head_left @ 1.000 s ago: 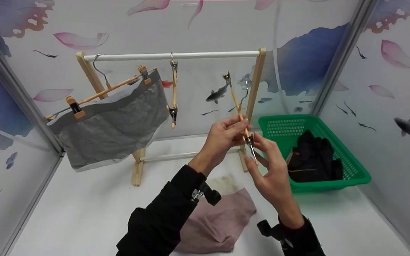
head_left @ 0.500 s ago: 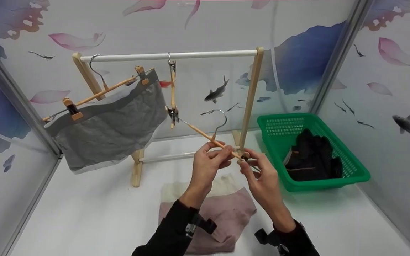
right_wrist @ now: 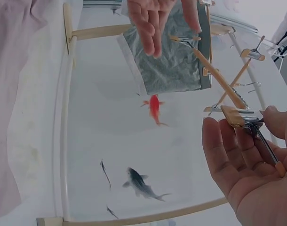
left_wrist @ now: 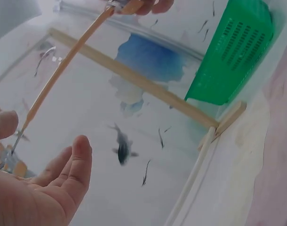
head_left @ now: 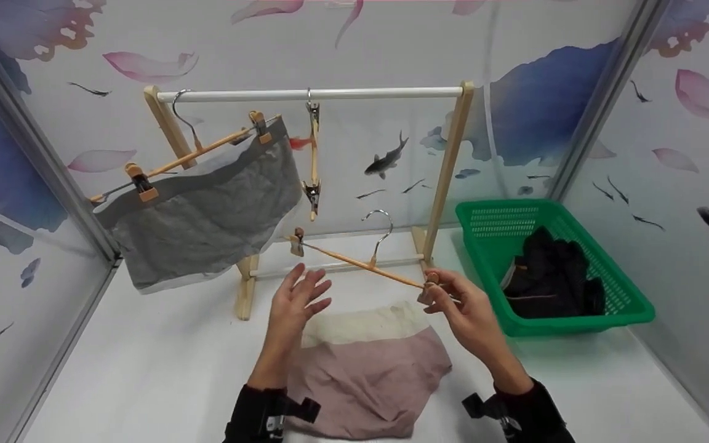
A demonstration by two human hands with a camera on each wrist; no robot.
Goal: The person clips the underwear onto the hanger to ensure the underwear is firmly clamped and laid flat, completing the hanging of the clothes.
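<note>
My right hand (head_left: pixel 465 314) holds a wooden clip hanger by the clip (head_left: pixel 430 290) at its right end. In the right wrist view the thumb and fingers are about that metal-and-wood clip (right_wrist: pixel 234 117). The hanger's bar (head_left: pixel 342 256) slants up to the left, its metal hook (head_left: pixel 390 227) pointing upward. My left hand (head_left: pixel 290 311) has its fingers spread just below the free left clip (head_left: pixel 297 242), apparently without gripping it. Below the hanger, a pink cloth garment (head_left: pixel 367 375) with a cream band lies flat on the white table.
A wooden rack with a white rail (head_left: pixel 391 93) stands behind. From it hang grey shorts (head_left: pixel 207 209) clipped to a hanger, and another clip hanger (head_left: pixel 314 154) turned edge-on. At right, a green basket (head_left: pixel 628 304) holds dark cloth (head_left: pixel 554 271).
The hanger has swung from steep to nearly level and come lower, its hook now upward. My left hand has let go of the bar and moved left; the right hand stays at the right clip.
</note>
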